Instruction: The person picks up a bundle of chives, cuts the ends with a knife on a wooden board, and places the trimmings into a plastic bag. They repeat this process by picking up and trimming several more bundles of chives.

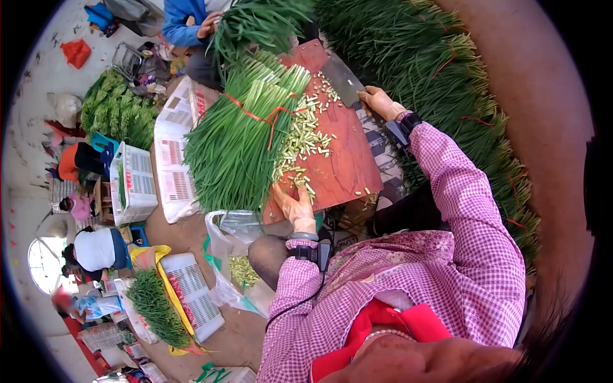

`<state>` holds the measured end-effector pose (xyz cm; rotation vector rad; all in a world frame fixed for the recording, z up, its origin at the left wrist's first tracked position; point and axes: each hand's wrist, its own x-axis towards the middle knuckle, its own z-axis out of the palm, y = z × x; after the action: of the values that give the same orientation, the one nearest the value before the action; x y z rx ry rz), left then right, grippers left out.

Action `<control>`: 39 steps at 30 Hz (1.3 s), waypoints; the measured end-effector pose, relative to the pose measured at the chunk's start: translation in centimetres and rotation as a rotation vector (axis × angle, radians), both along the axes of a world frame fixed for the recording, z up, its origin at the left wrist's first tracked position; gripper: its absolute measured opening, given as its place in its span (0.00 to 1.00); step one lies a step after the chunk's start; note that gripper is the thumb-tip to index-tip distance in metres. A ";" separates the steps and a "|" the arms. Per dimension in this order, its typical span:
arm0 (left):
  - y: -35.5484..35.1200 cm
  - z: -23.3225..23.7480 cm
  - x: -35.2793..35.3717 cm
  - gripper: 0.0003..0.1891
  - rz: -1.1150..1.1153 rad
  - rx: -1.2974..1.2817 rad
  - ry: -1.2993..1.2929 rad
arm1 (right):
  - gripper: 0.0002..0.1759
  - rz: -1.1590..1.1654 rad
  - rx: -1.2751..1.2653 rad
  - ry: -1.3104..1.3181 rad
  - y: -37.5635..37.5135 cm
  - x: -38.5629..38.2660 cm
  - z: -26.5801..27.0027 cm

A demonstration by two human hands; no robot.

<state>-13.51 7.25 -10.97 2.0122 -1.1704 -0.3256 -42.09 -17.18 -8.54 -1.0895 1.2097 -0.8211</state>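
Note:
My right hand (378, 102) is closed round the handle of a broad cleaver (343, 79). The blade lies low over the far right part of a reddish chopping board (348, 153). On the board rests a large bundle of garlic chives (246, 137), tied with an orange-red band (255, 116). Its pale cut ends face the blade. Many short cut stem pieces (308, 131) are scattered beside the bundle. My left hand (294, 205) is at the board's near edge, fingers apart, by the leaves and several loose pieces. It holds nothing that I can see.
Tied chives (440, 96) are heaped along the right. A plastic bag (223, 249) with cut pieces (242, 271) hangs by my knee. White crates (175, 150) stand at left. Across the board, a person in a blue sleeve (179, 25) handles more chives (255, 25).

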 end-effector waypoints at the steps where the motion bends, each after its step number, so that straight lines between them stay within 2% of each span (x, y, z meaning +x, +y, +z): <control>1: -0.4 -0.1 0.0 0.43 -0.009 -0.005 -0.036 | 0.11 0.044 0.011 0.027 -0.1 0.3 0.3; 3: -1.2 -0.4 -0.2 0.41 -0.014 0.019 -0.104 | 0.10 0.174 0.011 0.013 0.0 1.0 0.8; 7: -2.9 -0.9 0.1 0.39 -0.062 -0.010 -0.247 | 0.10 0.262 0.077 0.010 0.9 1.6 1.3; 13: -4.2 0.0 0.0 0.35 -0.072 -0.044 -0.251 | 0.13 0.328 0.119 0.064 3.5 1.6 1.4; 20: -4.3 -0.1 0.0 0.36 -0.075 -0.122 -0.194 | 0.11 0.390 0.135 0.047 9.4 2.9 2.8; 22: -4.1 0.0 -0.1 0.36 -0.052 -0.184 -0.091 | 0.12 0.435 0.112 0.087 10.0 1.9 3.5; 24: -4.0 0.2 -0.3 0.36 -0.046 -0.192 -0.061 | 0.13 0.362 0.038 0.046 9.3 0.7 2.0; 26: -4.0 0.3 -0.3 0.36 -0.041 -0.203 -0.031 | 0.11 0.196 0.100 0.053 8.6 0.0 4.2; 28: -3.9 0.3 -0.5 0.36 -0.017 -0.188 -0.058 | 0.10 0.038 0.039 -0.042 6.0 -0.8 2.5; 30: -3.9 -0.1 -0.5 0.36 -0.012 -0.194 -0.070 | 0.11 -0.060 0.049 -0.077 3.5 -1.1 3.0; 34: -3.8 0.1 -0.8 0.36 -0.016 -0.209 -0.043 | 0.11 -0.020 0.004 0.068 -1.9 -1.5 2.4; 39: -3.9 0.1 -0.8 0.36 -0.016 -0.202 -0.078 | 0.13 0.012 0.059 0.097 -5.8 -1.1 2.3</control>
<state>-14.27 3.37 -10.88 1.8547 -1.2170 -0.1317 -43.19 -23.00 -6.24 -1.0976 1.2989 -0.7256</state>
